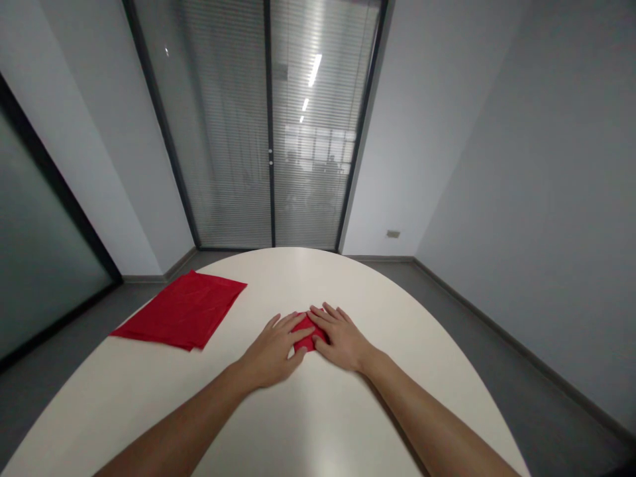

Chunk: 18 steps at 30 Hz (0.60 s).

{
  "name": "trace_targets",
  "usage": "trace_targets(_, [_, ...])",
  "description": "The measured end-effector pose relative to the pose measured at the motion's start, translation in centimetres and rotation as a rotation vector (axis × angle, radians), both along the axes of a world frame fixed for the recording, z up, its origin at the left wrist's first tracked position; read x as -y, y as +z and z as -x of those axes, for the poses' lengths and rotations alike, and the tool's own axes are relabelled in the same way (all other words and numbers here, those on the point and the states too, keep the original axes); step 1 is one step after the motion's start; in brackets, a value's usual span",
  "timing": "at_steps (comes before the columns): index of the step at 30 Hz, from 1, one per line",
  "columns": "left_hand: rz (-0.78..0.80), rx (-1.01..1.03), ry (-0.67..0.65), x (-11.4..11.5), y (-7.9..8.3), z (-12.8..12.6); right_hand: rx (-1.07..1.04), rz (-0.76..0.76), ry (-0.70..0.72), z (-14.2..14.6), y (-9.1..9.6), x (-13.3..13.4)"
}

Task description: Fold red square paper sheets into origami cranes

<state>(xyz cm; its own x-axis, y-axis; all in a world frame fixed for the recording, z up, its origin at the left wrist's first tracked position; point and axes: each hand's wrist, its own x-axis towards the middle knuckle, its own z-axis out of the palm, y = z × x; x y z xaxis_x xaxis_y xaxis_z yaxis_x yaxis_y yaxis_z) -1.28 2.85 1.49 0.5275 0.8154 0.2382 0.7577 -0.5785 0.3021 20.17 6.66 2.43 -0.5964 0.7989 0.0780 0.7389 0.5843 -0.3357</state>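
Observation:
A small folded red piece [307, 333] lies on the white round table [318, 411], mostly covered by both hands. My left hand [275, 351] rests flat on its left part with fingers stretched out. My right hand [339, 336] lies flat on its right part, fingers spread and pointing left. The fingertips of the two hands meet over the red piece. Only a small wedge of it shows between them.
A stack of flat red sheets [185, 309] lies at the table's left, near the edge. Behind the table stand glass doors with blinds [271, 126], grey walls and a grey floor.

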Motion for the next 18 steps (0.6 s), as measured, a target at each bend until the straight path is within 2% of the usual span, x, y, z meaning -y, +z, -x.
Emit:
trace_targets(9, [-0.081, -0.046, 0.145, -0.04, -0.38, -0.39, -0.018, -0.04, -0.16, -0.07, -0.7, -0.24])
trace_targets(14, [-0.126, -0.059, 0.2, -0.09, -0.34, -0.3, -0.047, -0.105, -0.082, -0.12, -0.78, -0.5])
trace_targets(18, [-0.122, -0.071, 0.233, 0.05, -0.28, -0.33, -0.026, -0.078, -0.075, -0.07, -1.07, -0.66])
